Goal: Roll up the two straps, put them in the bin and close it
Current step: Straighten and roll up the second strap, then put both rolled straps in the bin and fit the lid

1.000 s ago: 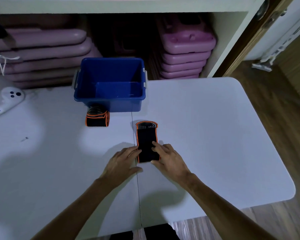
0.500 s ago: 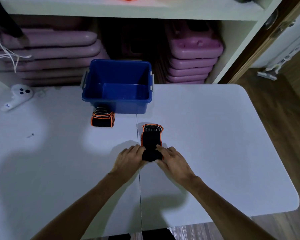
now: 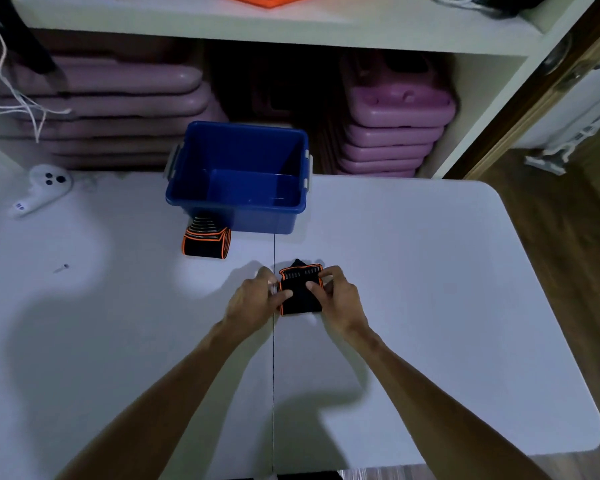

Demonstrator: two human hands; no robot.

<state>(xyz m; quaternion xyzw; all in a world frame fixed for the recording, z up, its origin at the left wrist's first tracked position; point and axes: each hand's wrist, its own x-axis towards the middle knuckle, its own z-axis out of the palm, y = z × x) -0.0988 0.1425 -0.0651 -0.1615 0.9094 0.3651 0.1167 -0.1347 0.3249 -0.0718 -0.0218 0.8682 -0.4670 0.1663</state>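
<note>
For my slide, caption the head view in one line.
Both hands, left and right, roll the second strap; the first roll waits by the open blue bin.

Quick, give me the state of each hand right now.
Left hand: gripping the left side of the half-rolled strap.
Right hand: gripping the same strap's right side.

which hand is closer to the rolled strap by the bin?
Left. The left hand is just below-right of the rolled strap; the right hand is farther right, across the second strap both hold.
</note>
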